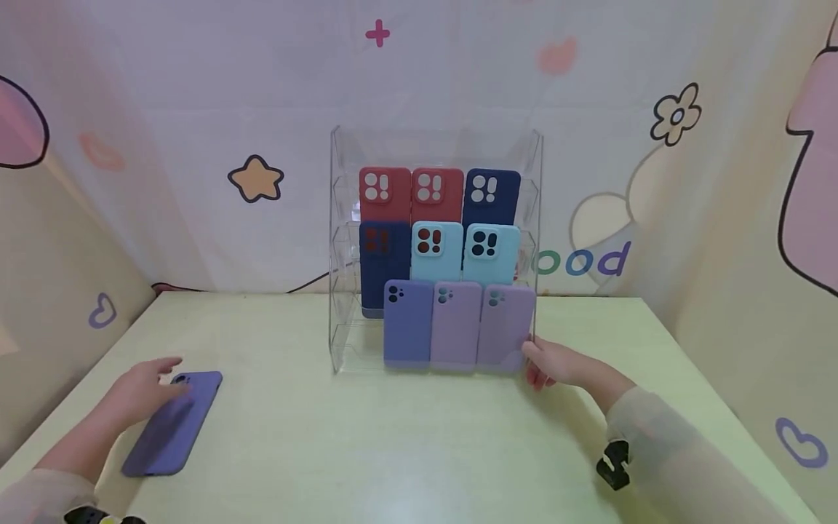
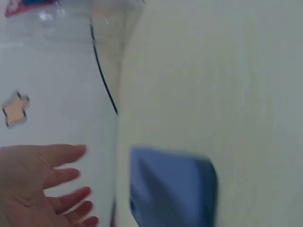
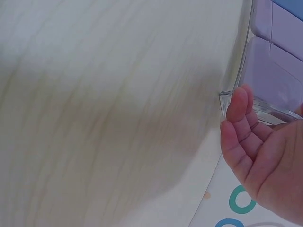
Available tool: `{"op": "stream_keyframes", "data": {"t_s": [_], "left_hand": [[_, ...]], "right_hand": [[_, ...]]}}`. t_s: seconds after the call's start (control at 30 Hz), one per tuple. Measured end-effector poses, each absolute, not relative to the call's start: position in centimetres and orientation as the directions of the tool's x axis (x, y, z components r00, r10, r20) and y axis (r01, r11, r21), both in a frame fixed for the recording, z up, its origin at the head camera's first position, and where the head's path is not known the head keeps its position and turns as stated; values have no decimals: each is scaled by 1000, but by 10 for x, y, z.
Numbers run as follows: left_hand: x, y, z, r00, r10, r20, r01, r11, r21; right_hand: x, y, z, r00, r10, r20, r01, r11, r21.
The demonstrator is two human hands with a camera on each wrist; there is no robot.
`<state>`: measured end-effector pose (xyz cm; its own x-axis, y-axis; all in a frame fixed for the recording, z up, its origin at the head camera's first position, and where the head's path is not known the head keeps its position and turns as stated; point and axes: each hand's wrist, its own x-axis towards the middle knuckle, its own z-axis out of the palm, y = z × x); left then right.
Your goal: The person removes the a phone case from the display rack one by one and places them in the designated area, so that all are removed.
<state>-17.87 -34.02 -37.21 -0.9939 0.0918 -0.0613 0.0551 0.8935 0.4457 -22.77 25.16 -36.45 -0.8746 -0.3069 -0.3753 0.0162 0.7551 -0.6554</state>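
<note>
A purple-blue phone case (image 1: 172, 429) lies on the table at the left, its camera end away from me. Over its upper end is my left hand (image 1: 140, 393), fingers extended and loosely spread; the left wrist view shows this hand (image 2: 42, 187) holding nothing, beside the blurred case (image 2: 173, 189). A clear acrylic display rack (image 1: 435, 145) stands at the table's back, with phone cases on its tiers. My right hand (image 1: 550, 362) grips its lower right front corner, next to a lilac case (image 1: 507, 327). Bent fingers (image 3: 238, 105) meet the clear edge in the right wrist view.
Red cases (image 1: 385, 193) and a navy case (image 1: 491, 196) fill the upper row. Below are another navy case (image 1: 384, 269) and light blue cases (image 1: 437, 251). A blue case (image 1: 407, 327) leads the bottom row. A printed curtain (image 1: 196, 131) hangs behind the table (image 1: 360, 437).
</note>
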Motion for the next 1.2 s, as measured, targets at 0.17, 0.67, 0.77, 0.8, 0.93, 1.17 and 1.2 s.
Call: {"op": "stream_keyframes", "data": {"t_s": [0.17,0.67,0.77,0.8,0.93,1.17,1.2], "left_hand": [[-175,-288,-351,-976,174,128,216,781,586],[-180,-197,-343,-940,286,186,319,540,779],[-191,-185,-340,-938,299,177,317,523,791],[-194,-181,-339,-938,302,171,312,520,795],[-207,-164,-336,-939,312,145,290,494,819],[-224,-133,-333,-941,323,103,228,378,897],[-225,-129,-333,-942,319,103,223,368,903]], "right_hand": [[-229,251,-364,-874,-303,-380,16,764,-645],[-230,251,-365,-872,-300,-385,17,769,-639],[-231,251,-366,-874,-307,-377,14,759,-651],[-232,251,-366,-872,-313,-376,11,756,-655],[-231,251,-367,-867,-320,-383,15,750,-661],[-232,254,-364,-863,-318,-392,10,765,-644],[-233,255,-363,-861,-323,-394,7,766,-643]]}}
